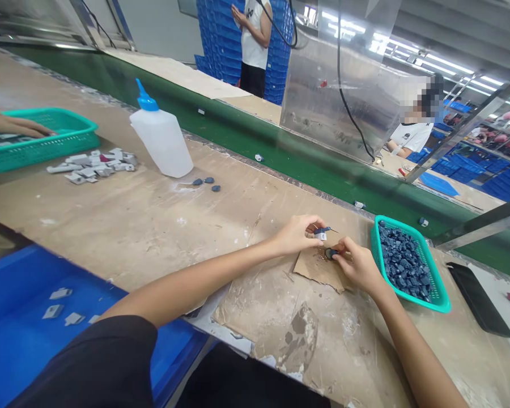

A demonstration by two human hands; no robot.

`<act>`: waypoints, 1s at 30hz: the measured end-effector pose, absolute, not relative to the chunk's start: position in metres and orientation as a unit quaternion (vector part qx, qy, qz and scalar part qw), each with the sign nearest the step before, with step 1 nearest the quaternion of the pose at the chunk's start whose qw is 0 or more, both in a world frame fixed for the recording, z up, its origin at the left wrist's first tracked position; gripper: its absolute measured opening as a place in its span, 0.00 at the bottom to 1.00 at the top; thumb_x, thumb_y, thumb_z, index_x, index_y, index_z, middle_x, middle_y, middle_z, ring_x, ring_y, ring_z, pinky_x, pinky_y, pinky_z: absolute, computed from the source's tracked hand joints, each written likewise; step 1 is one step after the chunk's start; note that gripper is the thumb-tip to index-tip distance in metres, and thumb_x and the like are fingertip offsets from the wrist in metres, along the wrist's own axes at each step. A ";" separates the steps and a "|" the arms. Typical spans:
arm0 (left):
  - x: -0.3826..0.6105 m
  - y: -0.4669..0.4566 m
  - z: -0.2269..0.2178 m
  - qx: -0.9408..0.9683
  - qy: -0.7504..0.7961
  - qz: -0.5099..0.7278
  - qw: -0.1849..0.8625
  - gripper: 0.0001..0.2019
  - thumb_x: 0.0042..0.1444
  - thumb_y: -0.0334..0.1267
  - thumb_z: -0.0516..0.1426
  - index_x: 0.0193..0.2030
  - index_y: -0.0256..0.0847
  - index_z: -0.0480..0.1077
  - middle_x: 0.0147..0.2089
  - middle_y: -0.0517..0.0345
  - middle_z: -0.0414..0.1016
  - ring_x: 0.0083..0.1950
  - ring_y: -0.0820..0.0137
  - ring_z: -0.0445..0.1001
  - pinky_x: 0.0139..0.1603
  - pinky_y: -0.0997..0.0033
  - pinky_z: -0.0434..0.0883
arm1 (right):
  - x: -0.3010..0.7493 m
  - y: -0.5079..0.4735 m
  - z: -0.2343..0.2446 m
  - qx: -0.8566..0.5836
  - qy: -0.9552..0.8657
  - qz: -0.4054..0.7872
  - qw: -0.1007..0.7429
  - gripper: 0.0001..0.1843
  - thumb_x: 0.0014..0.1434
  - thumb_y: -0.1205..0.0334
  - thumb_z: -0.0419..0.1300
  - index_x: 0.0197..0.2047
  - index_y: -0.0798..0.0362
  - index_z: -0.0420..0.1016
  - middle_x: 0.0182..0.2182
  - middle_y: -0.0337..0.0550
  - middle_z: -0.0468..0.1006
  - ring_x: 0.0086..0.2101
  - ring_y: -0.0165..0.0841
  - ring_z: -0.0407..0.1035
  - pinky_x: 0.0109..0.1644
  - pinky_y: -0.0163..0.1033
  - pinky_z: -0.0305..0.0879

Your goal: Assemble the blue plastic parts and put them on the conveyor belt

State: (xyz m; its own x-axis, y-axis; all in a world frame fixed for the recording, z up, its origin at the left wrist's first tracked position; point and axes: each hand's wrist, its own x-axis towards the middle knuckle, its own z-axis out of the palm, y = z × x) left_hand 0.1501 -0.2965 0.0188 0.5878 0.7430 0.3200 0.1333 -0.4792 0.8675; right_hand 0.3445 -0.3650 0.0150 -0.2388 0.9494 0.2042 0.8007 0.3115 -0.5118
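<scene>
Left hand (298, 235) pinching white-blue part (322, 233), long axis near level, thin tip pointing right; right hand (357, 264) grasping dark blue piece (331, 254) over cardboard (314, 271), teal basket (408, 303) just beside.

No words, numbers or brands can be read anywhere; the white sleeveless top (251, 37) at twelve o'clock carries dark print on its chest, too small and turned away to make out; the white T-shirt (412, 136) at two o'clock shows a small dark mark, also illegible; the small white piece (322, 236) at about four o'clock has a pale face, with nothing legible on it.
</scene>
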 end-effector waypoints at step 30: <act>0.149 -0.328 0.028 0.834 0.158 0.470 0.241 0.11 0.49 0.36 0.58 0.41 0.37 0.71 0.37 0.53 0.74 0.37 0.73 0.70 0.39 0.75 0.67 | 0.317 -0.380 0.037 -0.453 -0.548 0.507 0.487 0.21 0.48 0.47 0.61 0.33 0.47 0.55 0.35 0.41 0.74 0.35 0.35 0.71 0.36 0.40 0.68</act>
